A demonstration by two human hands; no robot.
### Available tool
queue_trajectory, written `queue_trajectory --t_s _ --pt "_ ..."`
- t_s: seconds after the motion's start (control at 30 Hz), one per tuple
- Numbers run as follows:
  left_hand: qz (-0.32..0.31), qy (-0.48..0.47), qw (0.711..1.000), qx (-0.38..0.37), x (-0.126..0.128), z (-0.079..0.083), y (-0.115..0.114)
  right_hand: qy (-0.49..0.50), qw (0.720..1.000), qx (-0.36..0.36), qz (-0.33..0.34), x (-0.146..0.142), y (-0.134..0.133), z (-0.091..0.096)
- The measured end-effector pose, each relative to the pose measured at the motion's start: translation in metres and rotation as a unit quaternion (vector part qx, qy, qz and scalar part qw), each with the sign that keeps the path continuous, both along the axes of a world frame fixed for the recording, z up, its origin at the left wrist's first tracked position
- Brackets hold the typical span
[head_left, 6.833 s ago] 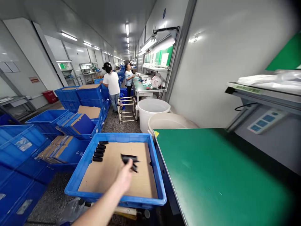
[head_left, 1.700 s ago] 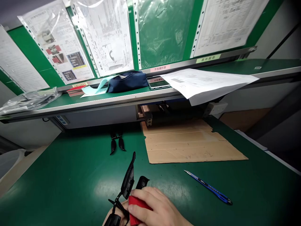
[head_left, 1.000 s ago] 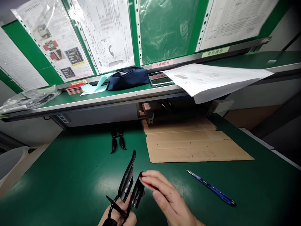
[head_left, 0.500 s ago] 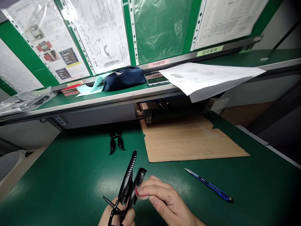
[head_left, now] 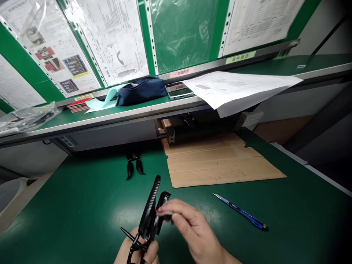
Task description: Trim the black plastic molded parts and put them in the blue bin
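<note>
Closest in, the person's left hand (head_left: 141, 249) was closed around the lower end of a black moulded plastic part (head_left: 150, 216), holding it nearly upright above the green bench mat (head_left: 68, 216). The part had a long ribbed arm, a shorter curved arm beside it, and thin prongs splaying out at the bottom. The right hand (head_left: 195, 229), slightly blurred, sat against the shorter arm with its fingers curled shut on a red-edged pad (head_left: 162, 212), of which only a sliver showed.

The held part was being handled, and how much of its surface had been worked could not be told. A smaller black forked piece (head_left: 133, 165) lay apart from the hands, farther up the mat. To the right lay a blue utility knife (head_left: 242, 212), out of reach of neither hand but not held, near a flattened cardboard sheet (head_left: 220, 163).

Beyond these, a green shelf (head_left: 110, 119) carried a navy zip pouch (head_left: 141, 91), a phone (head_left: 178, 91) and loose paper sheets (head_left: 236, 90). Printed instruction sheets (head_left: 110, 40) hung in plastic sleeves behind it.
</note>
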State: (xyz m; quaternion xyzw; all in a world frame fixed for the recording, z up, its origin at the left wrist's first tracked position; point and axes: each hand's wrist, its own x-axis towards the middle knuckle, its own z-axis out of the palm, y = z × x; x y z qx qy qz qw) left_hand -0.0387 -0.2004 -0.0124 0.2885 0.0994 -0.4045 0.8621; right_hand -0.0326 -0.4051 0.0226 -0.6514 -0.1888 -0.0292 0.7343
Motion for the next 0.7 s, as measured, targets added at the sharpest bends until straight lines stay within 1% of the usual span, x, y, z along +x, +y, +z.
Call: queue_trajectory --t_s 0.1,0.13,0.2,0.27,0.3,0.33,0.37,0.4,0.43,0.47,0.5,0.57,0.6,0.63,0.67,0.7 --pt "0.017 -0.012 0.999 0.03 0.003 0.011 0.0 0.094 0.993 0.037 0.058 -0.005 0.003 -0.003" --pt "0.022 -0.012 0.999 0.037 0.004 0.014 0.001 0.107 0.991 0.044 0.069 -0.007 0.004 -0.003" --pt "0.021 -0.019 0.998 0.056 0.005 0.018 0.002 0.074 0.994 0.027 0.081 -0.008 0.007 -0.003" --pt "0.012 -0.031 0.997 0.07 0.005 0.018 0.001 0.017 0.996 -0.021 0.084 -0.006 0.011 -0.004" --pt "0.009 -0.032 0.997 0.071 0.003 0.016 -0.001 0.01 0.997 -0.041 0.061 -0.003 0.013 -0.005" --pt "0.01 -0.029 0.997 0.067 0.002 0.014 -0.002 0.023 0.998 -0.054 0.014 0.0 0.014 -0.006" --pt "0.018 -0.024 0.998 0.056 0.0 0.012 -0.004 0.055 0.995 -0.057 -0.055 0.003 0.014 -0.007" --pt "0.03 -0.016 0.998 0.046 -0.002 0.011 -0.005 0.09 0.986 -0.052 -0.13 0.006 0.014 -0.007" --pt "0.039 -0.005 0.998 0.04 -0.003 0.01 -0.006 0.111 0.975 -0.042 -0.19 0.008 0.013 -0.006" --pt "0.041 0.003 0.998 0.043 -0.004 0.01 -0.006 0.112 0.971 -0.032 -0.21 0.008 0.013 -0.005" --pt "0.038 0.003 0.998 0.053 -0.005 0.01 -0.006 0.096 0.979 -0.031 -0.18 0.008 0.013 -0.004" --pt "0.019 -0.024 0.996 0.086 -0.005 0.012 -0.006 0.065 0.996 -0.046 -0.05 0.009 0.013 -0.002" --pt "0.008 -0.054 0.993 0.108 -0.004 0.014 -0.005 0.068 0.996 -0.06 -0.012 0.01 0.013 -0.003" --pt "0.001 -0.091 0.987 0.131 -0.004 0.015 -0.005 0.085 0.993 -0.076 -0.02 0.013 0.012 -0.006" --pt "-0.002 -0.125 0.981 0.15 -0.002 0.018 -0.003 0.106 0.988 -0.093 -0.07 0.017 0.009 -0.011" --pt "0.002 -0.152 0.975 0.162 -0.001 0.021 -0.002 0.118 0.977 -0.11 -0.138 0.022 0.005 -0.017"
